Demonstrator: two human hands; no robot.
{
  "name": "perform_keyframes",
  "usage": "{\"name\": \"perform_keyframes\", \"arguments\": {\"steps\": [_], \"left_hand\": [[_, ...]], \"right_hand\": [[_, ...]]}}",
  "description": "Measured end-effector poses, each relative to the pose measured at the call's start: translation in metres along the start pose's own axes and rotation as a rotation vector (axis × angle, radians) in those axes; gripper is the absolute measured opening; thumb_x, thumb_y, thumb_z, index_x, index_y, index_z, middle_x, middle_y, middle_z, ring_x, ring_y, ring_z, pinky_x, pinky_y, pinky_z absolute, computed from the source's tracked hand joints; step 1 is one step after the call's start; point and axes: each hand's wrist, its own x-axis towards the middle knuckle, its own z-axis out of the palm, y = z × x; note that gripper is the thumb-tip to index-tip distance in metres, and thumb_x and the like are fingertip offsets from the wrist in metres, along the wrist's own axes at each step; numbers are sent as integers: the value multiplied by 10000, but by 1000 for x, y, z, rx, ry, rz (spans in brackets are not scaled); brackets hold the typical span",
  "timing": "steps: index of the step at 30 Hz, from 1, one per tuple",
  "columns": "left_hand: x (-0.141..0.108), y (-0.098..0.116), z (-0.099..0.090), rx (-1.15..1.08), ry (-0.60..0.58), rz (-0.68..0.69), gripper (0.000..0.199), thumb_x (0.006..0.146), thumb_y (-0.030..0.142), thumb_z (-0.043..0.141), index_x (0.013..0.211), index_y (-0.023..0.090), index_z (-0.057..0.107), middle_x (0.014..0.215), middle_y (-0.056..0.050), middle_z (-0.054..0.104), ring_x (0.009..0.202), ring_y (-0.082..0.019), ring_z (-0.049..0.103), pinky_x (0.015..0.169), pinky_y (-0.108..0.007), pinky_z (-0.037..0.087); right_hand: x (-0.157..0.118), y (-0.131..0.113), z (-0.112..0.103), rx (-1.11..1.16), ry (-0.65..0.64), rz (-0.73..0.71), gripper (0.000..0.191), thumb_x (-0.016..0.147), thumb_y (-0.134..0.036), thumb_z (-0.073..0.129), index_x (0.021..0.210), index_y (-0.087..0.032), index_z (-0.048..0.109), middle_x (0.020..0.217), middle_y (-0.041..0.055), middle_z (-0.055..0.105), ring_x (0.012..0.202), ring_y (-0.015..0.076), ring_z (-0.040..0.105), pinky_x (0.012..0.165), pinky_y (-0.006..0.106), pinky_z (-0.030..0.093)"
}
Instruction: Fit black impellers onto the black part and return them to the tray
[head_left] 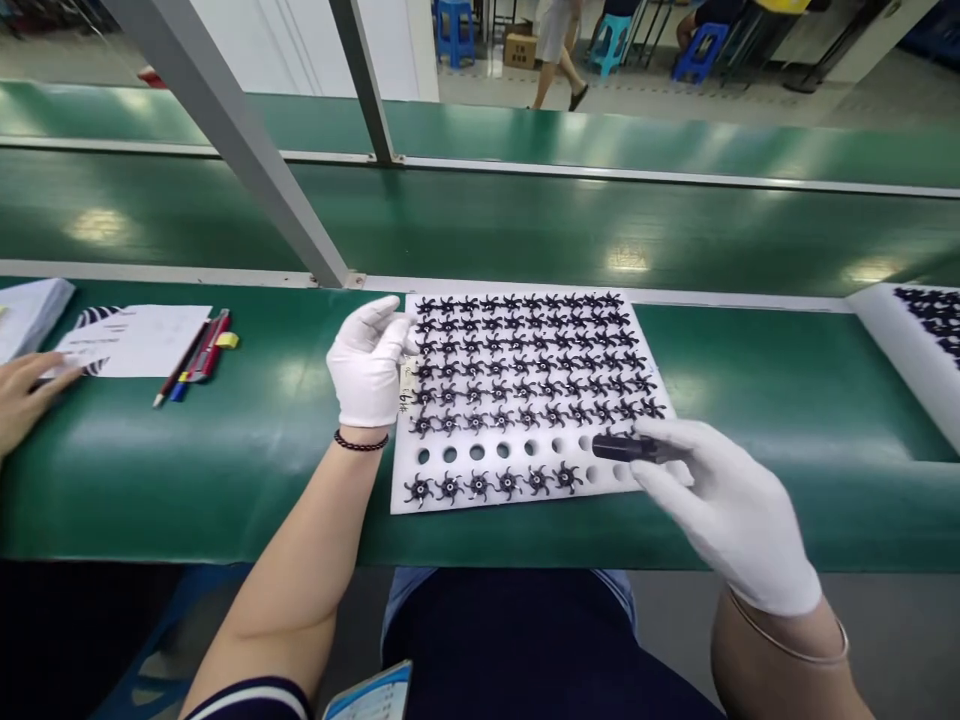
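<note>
A white foam tray [487,437] lies on the green table, with rows of black star-shaped parts [478,486] standing in its holes. One row near the front shows bare holes, and the front row holds parts on its left side only. My left hand [367,365], in a white glove, is at the tray's left edge beside a handwritten label [407,385], fingers curled; whether it grips the edge is unclear. My gloved right hand [720,505] pinches a dark, short cylindrical object [626,448] over the tray's right front part.
At the left, another person's hand [30,392] rests by papers [142,340] and pens [206,350]. A second foam tray [900,350] with black parts is at the right. A metal post [247,150] rises behind the table.
</note>
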Motion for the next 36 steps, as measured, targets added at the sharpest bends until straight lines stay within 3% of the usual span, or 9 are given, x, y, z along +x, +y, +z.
{"name": "perform_keyframes", "arguments": {"steps": [8, 14, 17, 22, 25, 27, 30, 34, 36], "left_hand": [[-4, 1, 3, 53, -10, -19, 221, 764, 247, 699, 978, 196, 674, 827, -15, 720, 553, -73, 608, 489, -186, 498], [-4, -2, 3, 18, -41, -14, 225, 770, 254, 705, 984, 188, 684, 866, -29, 726, 554, -70, 614, 506, -196, 502], [-6, 0, 4, -8, -40, -10, 216, 765, 241, 709, 971, 180, 688, 855, -30, 725, 553, -70, 614, 511, -199, 502], [-8, 3, 7, -15, -37, -19, 189, 764, 231, 699, 946, 181, 685, 825, -20, 723, 552, -70, 608, 524, -203, 513], [-9, 5, 6, 9, -40, -27, 193, 781, 252, 687, 964, 189, 681, 846, -22, 722, 566, -73, 616, 546, -210, 529], [-10, 6, 6, 35, -42, -27, 200, 791, 263, 679, 979, 195, 678, 860, -22, 720, 578, -74, 621, 561, -213, 537], [-12, 7, 6, 45, -45, -21, 195, 795, 265, 677, 978, 196, 675, 863, -24, 715, 589, -77, 626, 566, -216, 541], [-13, 8, 8, 33, -61, -19, 194, 796, 266, 683, 976, 194, 678, 865, -28, 717, 591, -79, 629, 559, -215, 537], [-13, 8, 8, 22, -60, -22, 193, 794, 264, 685, 973, 191, 681, 856, -27, 717, 586, -77, 627, 554, -211, 532]], "right_hand": [[-16, 9, 13, -254, -105, -263, 211, 1000, -306, 483, 1139, -216, 615, 1032, 48, 684, 891, 212, 661, 733, 314, 555], [-8, 3, 10, -389, -242, -354, 194, 946, -198, 501, 1077, -223, 642, 1022, 44, 685, 828, 237, 636, 612, 329, 509], [-4, 2, 14, -426, -313, -394, 226, 893, -143, 555, 1082, -223, 647, 1038, 44, 695, 834, 249, 643, 628, 352, 505], [-1, 6, 21, -436, -366, -359, 300, 858, -163, 606, 1156, -189, 610, 1074, 75, 692, 857, 272, 649, 718, 421, 537], [-2, 8, 18, -420, -335, -303, 296, 909, -265, 563, 1189, -177, 604, 1162, 115, 648, 855, 269, 642, 647, 384, 534], [-2, 9, 18, -413, -313, -279, 253, 950, -311, 507, 1128, -198, 647, 1095, 105, 659, 806, 249, 633, 579, 338, 502], [-2, 11, 22, -428, -340, -291, 231, 970, -286, 476, 1011, -207, 689, 976, 87, 675, 773, 236, 616, 602, 332, 483], [0, 17, 23, -412, -379, -301, 218, 973, -276, 490, 1022, -203, 689, 989, 85, 668, 803, 239, 609, 636, 340, 485], [3, 22, 17, -405, -330, -277, 234, 983, -293, 482, 1031, -203, 693, 1000, 84, 663, 826, 239, 612, 625, 327, 485]]}}
